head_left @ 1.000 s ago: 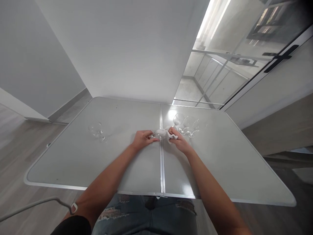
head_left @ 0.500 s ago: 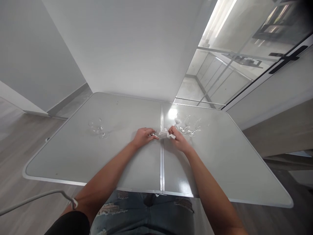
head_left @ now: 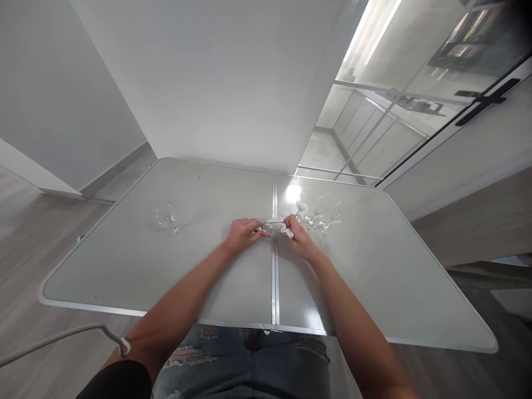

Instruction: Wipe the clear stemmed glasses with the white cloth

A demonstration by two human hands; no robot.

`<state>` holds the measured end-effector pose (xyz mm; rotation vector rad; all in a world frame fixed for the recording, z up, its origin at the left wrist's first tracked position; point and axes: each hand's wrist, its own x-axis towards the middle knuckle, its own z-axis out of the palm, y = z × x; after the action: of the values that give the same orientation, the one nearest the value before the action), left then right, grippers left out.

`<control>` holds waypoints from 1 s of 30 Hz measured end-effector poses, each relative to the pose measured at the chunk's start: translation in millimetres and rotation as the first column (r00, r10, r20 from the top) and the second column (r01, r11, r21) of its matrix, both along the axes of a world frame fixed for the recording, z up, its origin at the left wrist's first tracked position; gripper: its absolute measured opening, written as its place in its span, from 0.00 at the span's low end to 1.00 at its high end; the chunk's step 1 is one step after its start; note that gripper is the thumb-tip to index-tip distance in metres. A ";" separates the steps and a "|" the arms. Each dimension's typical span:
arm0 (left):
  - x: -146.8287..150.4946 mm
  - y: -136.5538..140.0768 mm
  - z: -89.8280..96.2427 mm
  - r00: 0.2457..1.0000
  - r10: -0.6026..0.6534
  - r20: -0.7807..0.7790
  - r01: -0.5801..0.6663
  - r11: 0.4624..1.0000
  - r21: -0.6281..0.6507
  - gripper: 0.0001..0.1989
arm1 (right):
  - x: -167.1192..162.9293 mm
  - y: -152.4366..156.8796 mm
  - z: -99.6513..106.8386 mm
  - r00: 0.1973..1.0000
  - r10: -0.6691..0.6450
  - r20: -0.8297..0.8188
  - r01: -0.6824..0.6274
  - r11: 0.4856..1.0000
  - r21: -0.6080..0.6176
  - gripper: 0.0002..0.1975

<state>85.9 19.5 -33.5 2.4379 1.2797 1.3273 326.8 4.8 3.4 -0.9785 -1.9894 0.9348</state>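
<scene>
Over the table's centre seam, a clear wine glass (head_left: 274, 228) lies sideways between my two hands. My left hand (head_left: 245, 234) is closed on its left end, around the stem or foot. At the bowl end, my right hand (head_left: 298, 235) pinches a white cloth (head_left: 286, 230) against the rim. How far the cloth reaches into the bowl is hard to make out. Just beyond my right hand stand several more clear glasses (head_left: 326, 216). Another wine glass (head_left: 166, 216) is on the left half of the table, apart from my left hand.
The pale folding table (head_left: 116, 260) has a metal rim and a metal centre seam (head_left: 274, 288). A white wall (head_left: 216, 83) rises at its far edge. On the right is a glass-paned door (head_left: 374, 111) with a black handle. A pale cable (head_left: 62, 335) runs to my left forearm.
My right hand has shifted slightly left with the cloth, and the cloth now sits a little differently about the bowl. My left hand keeps its hold; the other glasses stay put.
</scene>
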 end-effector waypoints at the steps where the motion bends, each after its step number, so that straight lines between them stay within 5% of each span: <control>1: -0.2 0.4 -0.5 1.000 0.009 0.002 -0.009 1.000 -0.003 0.18 | -1.0 0.1 0.4 1.000 -0.012 -0.007 0.012 1.000 -0.006 0.14; 9: -2.0 5.1 -2.1 0.998 -0.028 0.062 0.029 0.999 -0.015 0.21 | -0.6 -4.2 5.1 0.920 -0.124 -0.371 0.015 0.959 -0.284 0.15; 19: 2.2 2.6 2.4 0.995 0.024 0.099 -0.025 1.000 0.003 0.18 | -13.8 -7.1 -1.9 0.870 -0.273 -0.411 0.160 0.944 -0.288 0.14; 25: 2.5 4.7 -2.0 0.998 -0.047 0.052 0.047 0.999 -0.014 0.19 | -4.4 -5.2 5.7 0.992 -0.028 -0.124 0.021 0.998 -0.056 0.14; 30: 1.8 4.3 -2.9 0.998 -0.022 0.052 0.025 0.999 -0.048 0.20 | 9.9 -0.6 9.5 0.999 -0.013 0.047 0.010 0.997 0.080 0.12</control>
<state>87.8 23.8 -36.3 2.3635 1.2525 1.3274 336.7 4.2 12.9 -0.9751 -2.0426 0.8266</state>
